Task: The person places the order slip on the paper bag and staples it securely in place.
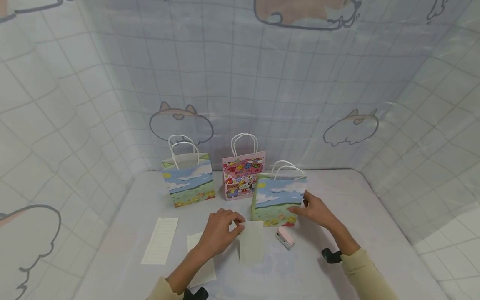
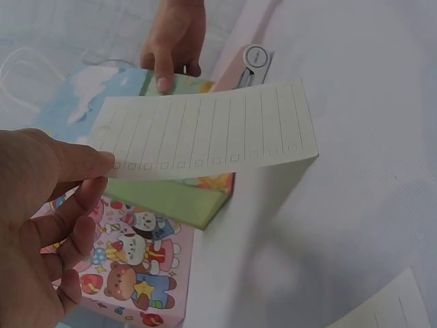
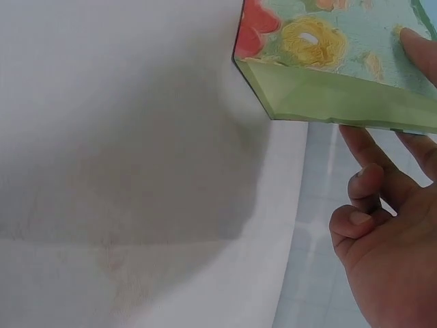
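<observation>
Step in hand, as I judge it from my remote station: pairing a sheet with a bag. My left hand (image 1: 223, 231), lower centre of the head view, has thumb and forefinger clamped on an upper corner of the lined sheet (image 1: 252, 243); its other fingers curl loosely, clear of the paper. The sheet hangs raised above the table (image 1: 318, 275), just in front of the landscape bag (image 1: 279, 198); whether the two touch, I cannot tell. My right hand (image 1: 314, 208), right of centre, grips that bag by its side edge, thumb on the printed front, fingertips behind.

Next move, my estimate: hold the bag steady and square the sheet to its front. The pink stapler (image 1: 286, 237) (probable identification) lies just below the bag, held by neither hand; using it would need one hand freed.

Containers: three paper bags, all upright. The second landscape bag (image 1: 192, 185) stands left of centre, its mouth partly visible; contents not discernible. The pink cartoon bag (image 1: 241, 177) stands at centre, partly behind the gripped one; interior hidden. Inside the gripped bag: cannot tell.

Also noted: a loose sheet (image 1: 160, 241) at lower left and another sheet (image 1: 205, 273) partly under the left forearm.
</observation>
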Available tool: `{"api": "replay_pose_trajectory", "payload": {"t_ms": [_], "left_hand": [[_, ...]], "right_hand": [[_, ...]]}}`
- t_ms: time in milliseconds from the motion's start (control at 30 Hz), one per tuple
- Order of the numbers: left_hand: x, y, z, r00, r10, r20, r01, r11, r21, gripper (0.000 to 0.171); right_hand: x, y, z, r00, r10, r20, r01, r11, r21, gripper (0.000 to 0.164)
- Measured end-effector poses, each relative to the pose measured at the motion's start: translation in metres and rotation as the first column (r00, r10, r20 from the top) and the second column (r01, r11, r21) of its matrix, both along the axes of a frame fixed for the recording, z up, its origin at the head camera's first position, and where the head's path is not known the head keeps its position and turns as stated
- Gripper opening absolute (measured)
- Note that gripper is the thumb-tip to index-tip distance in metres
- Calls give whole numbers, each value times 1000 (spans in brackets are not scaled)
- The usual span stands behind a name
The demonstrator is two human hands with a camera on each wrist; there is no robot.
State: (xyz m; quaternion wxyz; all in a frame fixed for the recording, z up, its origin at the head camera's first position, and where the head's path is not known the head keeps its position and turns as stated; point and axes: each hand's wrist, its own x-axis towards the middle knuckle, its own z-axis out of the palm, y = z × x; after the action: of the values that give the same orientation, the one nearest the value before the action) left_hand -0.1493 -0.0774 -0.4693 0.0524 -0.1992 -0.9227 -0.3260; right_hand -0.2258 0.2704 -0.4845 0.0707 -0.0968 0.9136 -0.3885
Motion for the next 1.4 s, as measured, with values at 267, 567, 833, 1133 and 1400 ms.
{"api": "replay_pose_trajectory", "payload": {"t_ms": [267, 567, 833, 1133, 1400], "left_hand": [[3, 1, 6, 999, -14, -32, 14, 1000, 19, 8], [3, 3, 10, 999, -17, -50, 18, 1000, 12, 8], [3, 4, 13, 998, -11, -54, 11, 1000, 6, 7], [4, 6, 18, 994, 7, -108, -4, 1000, 31, 7], [4, 6, 20, 980, 1, -197, 17, 995, 94, 10]], "right_hand": [[2, -9, -1, 1000, 20, 19, -20, 999, -36, 79], [5, -15, 2, 998, 44, -36, -45, 999, -22, 84], [6, -24, 2, 997, 66, -43, -67, 997, -23, 83], [7, -30, 1, 997, 66, -45, -66, 998, -2, 84], [9, -36, 2, 996, 67, -54, -65, 997, 44, 84]]}}
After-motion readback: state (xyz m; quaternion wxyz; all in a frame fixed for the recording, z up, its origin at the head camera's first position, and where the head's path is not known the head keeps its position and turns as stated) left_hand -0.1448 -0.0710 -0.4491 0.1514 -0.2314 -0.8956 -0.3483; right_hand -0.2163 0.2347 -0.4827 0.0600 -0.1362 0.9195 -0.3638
